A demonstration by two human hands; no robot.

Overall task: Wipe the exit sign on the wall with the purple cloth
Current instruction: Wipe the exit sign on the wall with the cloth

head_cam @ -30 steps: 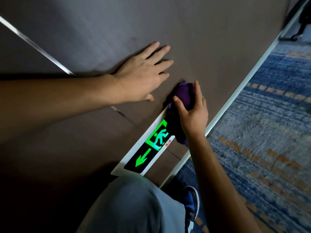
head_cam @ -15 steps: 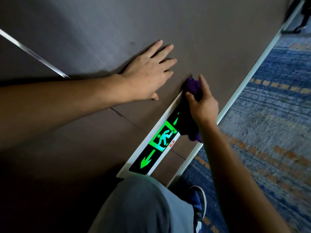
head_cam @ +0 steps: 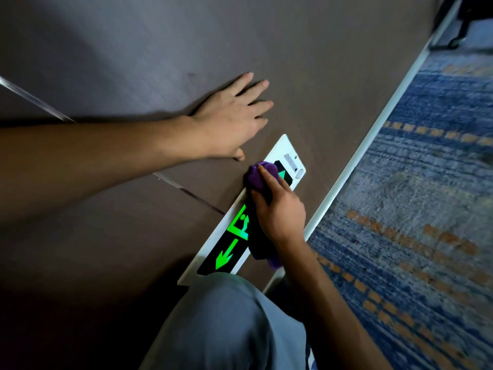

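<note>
The exit sign [head_cam: 226,252] is a long white-framed black panel low on the brown wall [head_cam: 160,49], with a glowing green running figure and green arrow. My right hand [head_cam: 277,206] presses the bunched purple cloth [head_cam: 256,177] against the sign's middle, covering part of the figure. A tail of the cloth hangs below my wrist. The sign's far end, with a small white indicator block [head_cam: 292,164], is uncovered. My left hand [head_cam: 234,116] lies flat on the wall just above the sign, fingers spread, holding nothing.
A white baseboard [head_cam: 368,145] runs along the foot of the wall. Blue carpet with orange dashes [head_cam: 413,222] fills the right side. My grey-trousered knee [head_cam: 226,324] is at the bottom, close to the sign's near end. A metal strip [head_cam: 186,192] crosses the wall.
My right hand has slid the cloth back from the sign's far end toward its middle, uncovering the white end block and hiding part of the green figure. My left hand stays planted.
</note>
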